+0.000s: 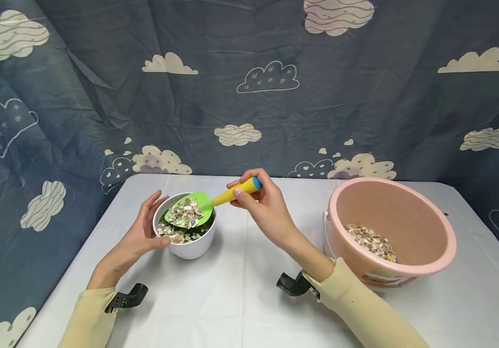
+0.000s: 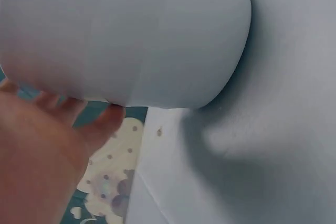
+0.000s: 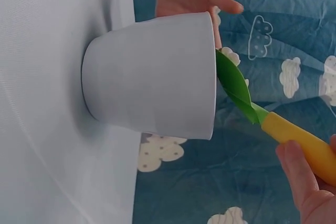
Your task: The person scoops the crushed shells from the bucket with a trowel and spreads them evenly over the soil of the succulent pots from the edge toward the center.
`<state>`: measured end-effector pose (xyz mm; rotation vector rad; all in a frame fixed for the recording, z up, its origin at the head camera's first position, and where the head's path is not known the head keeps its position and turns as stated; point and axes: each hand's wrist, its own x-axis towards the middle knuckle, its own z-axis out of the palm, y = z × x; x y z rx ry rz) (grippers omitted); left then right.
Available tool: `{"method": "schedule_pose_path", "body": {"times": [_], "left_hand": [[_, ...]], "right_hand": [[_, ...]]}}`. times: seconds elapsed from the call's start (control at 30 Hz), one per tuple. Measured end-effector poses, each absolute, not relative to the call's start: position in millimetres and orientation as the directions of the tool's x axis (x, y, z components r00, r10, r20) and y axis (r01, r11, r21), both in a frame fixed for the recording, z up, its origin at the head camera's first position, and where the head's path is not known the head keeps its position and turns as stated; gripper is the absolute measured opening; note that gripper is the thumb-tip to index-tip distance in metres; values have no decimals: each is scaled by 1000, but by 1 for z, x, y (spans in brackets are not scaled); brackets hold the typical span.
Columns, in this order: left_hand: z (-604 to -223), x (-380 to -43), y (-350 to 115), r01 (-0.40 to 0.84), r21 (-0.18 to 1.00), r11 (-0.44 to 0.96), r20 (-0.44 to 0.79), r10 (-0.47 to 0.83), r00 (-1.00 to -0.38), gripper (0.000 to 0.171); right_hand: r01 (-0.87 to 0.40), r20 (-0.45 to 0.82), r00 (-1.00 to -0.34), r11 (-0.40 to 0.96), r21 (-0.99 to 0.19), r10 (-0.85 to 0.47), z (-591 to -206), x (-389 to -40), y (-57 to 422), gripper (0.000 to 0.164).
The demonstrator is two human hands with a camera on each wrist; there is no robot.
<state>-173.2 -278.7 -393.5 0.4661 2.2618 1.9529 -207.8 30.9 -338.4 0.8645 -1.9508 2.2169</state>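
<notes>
In the head view, a white flowerpot [image 1: 193,249] stands upright on the table, with pale gravel-like chips and something dark green inside. My left hand [image 1: 138,234] holds it from the left, the thumb near the front rim and the fingers along the far side. My right hand [image 1: 267,205] grips the yellow handle of a small trowel [image 1: 225,197] with a blue end. The trowel's green blade, heaped with chips, is over the pot's opening. In the right wrist view, the blade [image 3: 234,85] tilts at the rim of the pot [image 3: 152,77].
A pink bucket [image 1: 406,200] with similar chips [image 1: 372,242] at its bottom stands on the right of the white-covered table [image 1: 214,299]. Its handle hangs down its left side. Behind the table hangs a dark blue cloud-patterned cloth [image 1: 214,106].
</notes>
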Motion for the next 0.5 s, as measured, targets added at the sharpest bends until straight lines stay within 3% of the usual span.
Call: {"method": "schedule_pose_path", "body": {"times": [0.13, 0.5], "left_hand": [[-396, -177, -282, 109, 992, 63, 79, 366, -927, 111], [-401, -174, -284, 108, 990, 86, 71, 356, -932, 104]], "right_hand": [[-396, 440, -843, -196, -897, -309, -339, -208, 31, 19], [-392, 437, -844, -201, -898, -311, -338, -207, 30, 19]]}}
